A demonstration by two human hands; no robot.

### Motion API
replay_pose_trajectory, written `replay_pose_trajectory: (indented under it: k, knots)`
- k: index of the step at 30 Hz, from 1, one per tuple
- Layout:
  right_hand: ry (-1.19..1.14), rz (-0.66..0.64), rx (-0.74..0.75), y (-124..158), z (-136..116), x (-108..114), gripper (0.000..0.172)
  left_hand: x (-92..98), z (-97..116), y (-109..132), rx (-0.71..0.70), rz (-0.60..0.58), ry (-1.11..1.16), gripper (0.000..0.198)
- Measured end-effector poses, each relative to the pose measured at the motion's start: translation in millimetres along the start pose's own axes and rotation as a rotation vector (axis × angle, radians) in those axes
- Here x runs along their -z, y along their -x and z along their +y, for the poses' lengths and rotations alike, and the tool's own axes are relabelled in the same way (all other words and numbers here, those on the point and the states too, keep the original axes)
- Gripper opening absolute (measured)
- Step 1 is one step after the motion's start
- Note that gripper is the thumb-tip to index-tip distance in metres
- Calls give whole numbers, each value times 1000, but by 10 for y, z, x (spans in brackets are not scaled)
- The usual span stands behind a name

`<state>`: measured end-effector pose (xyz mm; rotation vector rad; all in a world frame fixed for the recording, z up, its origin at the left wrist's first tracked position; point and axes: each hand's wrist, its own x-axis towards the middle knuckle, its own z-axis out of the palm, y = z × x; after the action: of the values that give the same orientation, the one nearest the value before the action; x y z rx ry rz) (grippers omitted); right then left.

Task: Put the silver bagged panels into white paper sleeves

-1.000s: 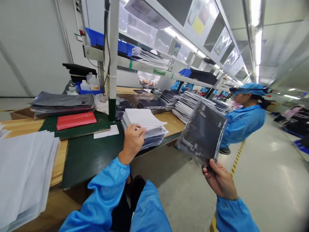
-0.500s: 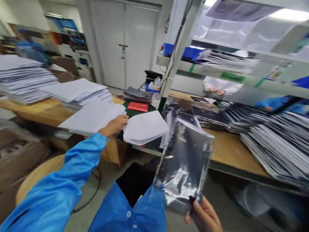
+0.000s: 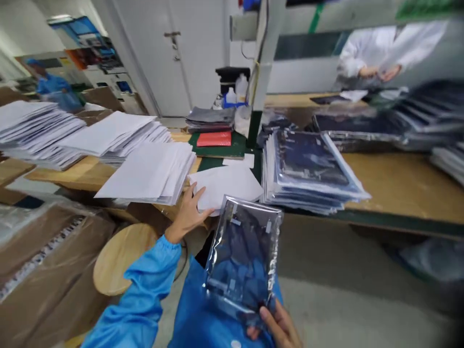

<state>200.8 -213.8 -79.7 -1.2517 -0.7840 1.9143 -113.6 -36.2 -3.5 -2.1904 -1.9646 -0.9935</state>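
Head view — right hand grips a slippery foil bag low down
Left hand, open, touches soft paper beside it

Route from left hand to bagged stack: obstructed by white sheets and foil bag; behind, white post; below, wooden stool

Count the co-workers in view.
2: a co-worker in a white coat beyond the far bench, and a co-worker in blue at the far left. Others may be out of frame.
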Motion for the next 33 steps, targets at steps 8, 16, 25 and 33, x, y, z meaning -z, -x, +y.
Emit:
replay_pose_trajectory:
  k: [8,16,25,33]
  knots:
    - [31,52,61,379,40,-114,53,-56,125,339,15,101,102,62]
    - [54,-122,101,385,138,-109,52,-211,177,229,250,499,206,29]
    - [-111,-35,136,94,169,-392,46,-260,279,495,191,581,248,45]
    - [-152,-116,154,-122,108,-673,48,-399,144,701,552,678,412,38]
